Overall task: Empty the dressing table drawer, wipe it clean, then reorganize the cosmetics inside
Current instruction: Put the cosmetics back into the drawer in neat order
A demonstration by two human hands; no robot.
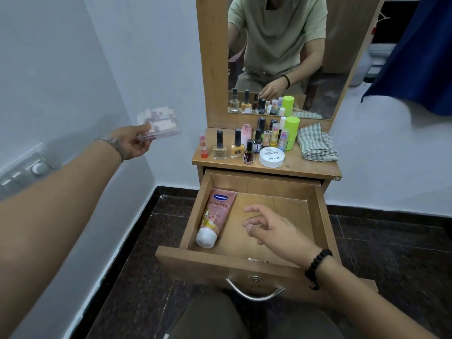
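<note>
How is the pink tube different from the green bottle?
The pink Vaseline tube lies flat inside the drawer; the green bottle stands upright on the table top. The pink Vaseline tube has a white cap; the green bottle is green all over. No hand touches either.

Soft, even indoor light; wide-angle bending at the edges; the clear box [159, 126] is motion-blurred.

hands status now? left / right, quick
Left hand: holds a clear plastic box, blurred, raised out to the left.
Right hand: open, empty, over the drawer.
</note>
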